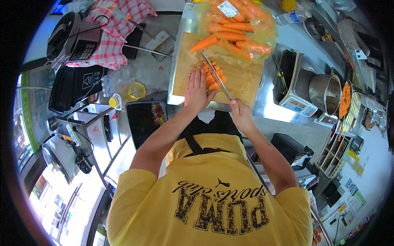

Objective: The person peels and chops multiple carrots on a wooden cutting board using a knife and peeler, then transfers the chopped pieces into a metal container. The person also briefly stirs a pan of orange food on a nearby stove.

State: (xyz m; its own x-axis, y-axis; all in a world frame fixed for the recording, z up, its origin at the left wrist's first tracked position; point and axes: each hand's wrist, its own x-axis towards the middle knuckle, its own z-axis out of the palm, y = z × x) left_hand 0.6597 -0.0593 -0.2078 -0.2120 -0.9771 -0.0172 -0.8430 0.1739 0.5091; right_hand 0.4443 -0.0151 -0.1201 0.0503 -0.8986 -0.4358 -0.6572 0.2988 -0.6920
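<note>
My right hand (241, 114) is closed on the handle of a kitchen knife (219, 78), whose blade lies across a row of cut carrot pieces (220, 73) on a wooden cutting board (243, 77). My left hand (197, 87) rests flat on the board, its fingers against the carrot pieces just left of the blade. A whole carrot (204, 42) lies near the board's upper left edge, by the knife tip. Beyond it, an open yellowish plastic bag (267, 40) full of whole carrots covers the board's far end.
A scale (297, 89) stands to the right, beside a metal pot (321, 89) and a container of orange shreds (345, 101). A plastic bottle (289, 17) lies behind. At the lower left of the board is a black bin (141, 123); a yellow-capped jug (115, 101) stands beyond it.
</note>
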